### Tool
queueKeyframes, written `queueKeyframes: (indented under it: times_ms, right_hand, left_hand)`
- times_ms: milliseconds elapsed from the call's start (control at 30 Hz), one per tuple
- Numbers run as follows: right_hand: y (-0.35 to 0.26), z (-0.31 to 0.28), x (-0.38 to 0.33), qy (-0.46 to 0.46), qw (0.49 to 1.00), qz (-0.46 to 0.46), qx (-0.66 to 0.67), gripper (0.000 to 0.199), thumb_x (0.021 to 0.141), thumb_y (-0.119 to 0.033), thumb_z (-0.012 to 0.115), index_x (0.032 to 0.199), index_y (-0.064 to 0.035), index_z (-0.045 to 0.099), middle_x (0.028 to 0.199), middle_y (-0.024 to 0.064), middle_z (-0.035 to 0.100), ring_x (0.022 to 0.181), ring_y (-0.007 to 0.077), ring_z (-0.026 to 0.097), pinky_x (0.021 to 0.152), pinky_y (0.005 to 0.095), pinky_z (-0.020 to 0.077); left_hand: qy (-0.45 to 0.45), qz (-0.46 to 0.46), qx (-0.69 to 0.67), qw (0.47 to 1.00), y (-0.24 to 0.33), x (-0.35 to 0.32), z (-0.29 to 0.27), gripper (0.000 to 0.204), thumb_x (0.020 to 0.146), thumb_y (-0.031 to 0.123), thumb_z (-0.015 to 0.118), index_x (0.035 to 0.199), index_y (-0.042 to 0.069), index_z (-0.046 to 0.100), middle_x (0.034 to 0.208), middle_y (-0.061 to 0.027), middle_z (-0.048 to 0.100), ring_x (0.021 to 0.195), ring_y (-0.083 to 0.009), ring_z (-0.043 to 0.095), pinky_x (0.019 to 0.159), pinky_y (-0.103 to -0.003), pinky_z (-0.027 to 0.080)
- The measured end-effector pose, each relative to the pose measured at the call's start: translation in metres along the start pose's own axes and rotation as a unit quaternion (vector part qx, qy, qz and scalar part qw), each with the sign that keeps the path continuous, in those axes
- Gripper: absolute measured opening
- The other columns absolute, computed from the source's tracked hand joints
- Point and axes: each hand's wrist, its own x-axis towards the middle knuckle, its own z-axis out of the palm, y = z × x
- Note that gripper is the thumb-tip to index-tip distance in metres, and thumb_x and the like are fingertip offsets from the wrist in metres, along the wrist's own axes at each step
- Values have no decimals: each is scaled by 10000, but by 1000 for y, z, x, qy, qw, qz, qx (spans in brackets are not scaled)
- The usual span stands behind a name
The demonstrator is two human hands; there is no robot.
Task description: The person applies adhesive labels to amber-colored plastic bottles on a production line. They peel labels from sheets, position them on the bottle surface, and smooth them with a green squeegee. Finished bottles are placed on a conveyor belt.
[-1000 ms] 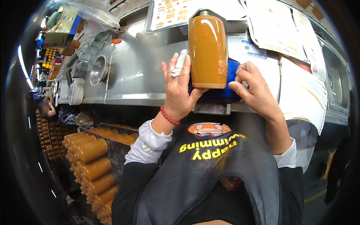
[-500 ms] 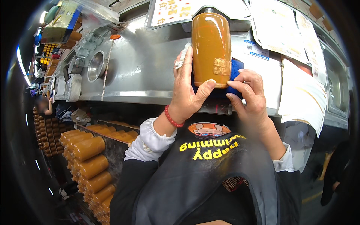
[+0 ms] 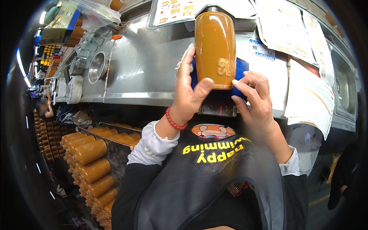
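Both hands gripped the tall orange bottle [image 3: 215,48] above the steel worktop [image 3: 142,73]: the left hand [image 3: 189,90] clasped its lower side, thumb pressed on the front, and the right hand [image 3: 255,97] cupped a blue cloth [image 3: 239,73] against its base and back. Wiping it well probably called for a firm left-hand hold while the cloth circled the whole base. Left of the bottle and lower, rows of filled bottles [image 3: 90,165] lay in a rack.

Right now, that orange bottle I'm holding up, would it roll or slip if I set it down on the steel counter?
Probably apt to roll if laid flat: the orange bottle is a smooth cylinder. It looks full, so likely heavy for its size. The glossy wall may be slippery; your left hand and right hand grip it with a blue cloth behind.
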Motion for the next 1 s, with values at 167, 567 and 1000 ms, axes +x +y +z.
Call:
queueKeyframes:
  times_ms: [167,567,1000]
  right_hand:
    - [-3,2,-2,-12,999,-30,-20,578,672,62,759,1229,-77,688,1088,96,575,1101,333,549,962,442,470]
    - [1,-3,-11,-22,999,-11,-30,599,677,79,746,1257,-43,660,1118,105,588,1100,336,556,963,444,471]
    - [3,-6,-16,11,1000,22,-7,589,722,84,720,1294,-9,616,1200,157,597,1134,368,557,995,459,457]
  left_hand:
    - [7,1,24,1000,-8,-9,-2,791,959,370,672,1515,-52,301,1459,-216,429,1374,-302,395,1162,-414,281]
    - [29,207,321,924,-3,-50,-9,396,988,202,606,1316,-20,624,1272,-173,664,1295,-344,550,1232,-558,87]
    - [-61,397,461,791,10,-13,-2,337,867,176,679,1193,240,734,1176,55,711,1201,-181,565,1258,-521,90]
